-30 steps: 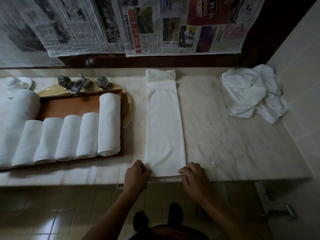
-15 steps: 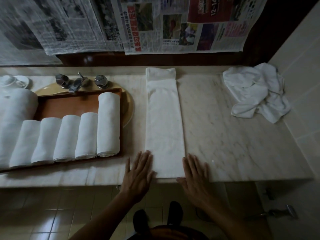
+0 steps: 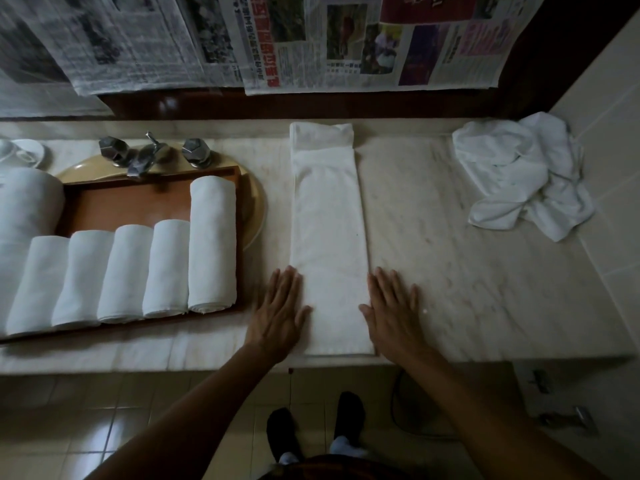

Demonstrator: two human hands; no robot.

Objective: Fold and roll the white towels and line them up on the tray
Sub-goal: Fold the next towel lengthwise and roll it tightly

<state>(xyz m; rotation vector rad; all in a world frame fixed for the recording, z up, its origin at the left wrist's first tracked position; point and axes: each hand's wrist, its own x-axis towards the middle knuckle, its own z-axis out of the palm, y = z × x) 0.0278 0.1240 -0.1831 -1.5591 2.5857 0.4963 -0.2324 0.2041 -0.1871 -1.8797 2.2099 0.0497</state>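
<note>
You have 1 folded towel (image 3: 329, 237) laid out as a long strip on the marble counter (image 3: 450, 271), running from the near edge back to the wall, its far end doubled over. Your left hand (image 3: 278, 315) lies flat along the strip's left edge and your right hand (image 3: 393, 313) flat along its right edge, both palms down with fingers straight and slightly spread, gripping nothing. On the wooden tray (image 3: 138, 206) to the left you can count 5 rolled towels (image 3: 166, 271) side by side; the rightmost is longer than the 4 beside it. A 6th, bulkier white roll (image 3: 24, 202) sits at the tray's left end, cut off by the frame, so its full shape is hard to judge. The tray rests over a sink basin (image 3: 254, 209), mostly hidden beneath it, with 1 faucet (image 3: 145, 159) and 2 handles behind. At the far right lies 1 crumpled heap of white towels (image 3: 519, 174); how many are in it cannot be made out.
</note>
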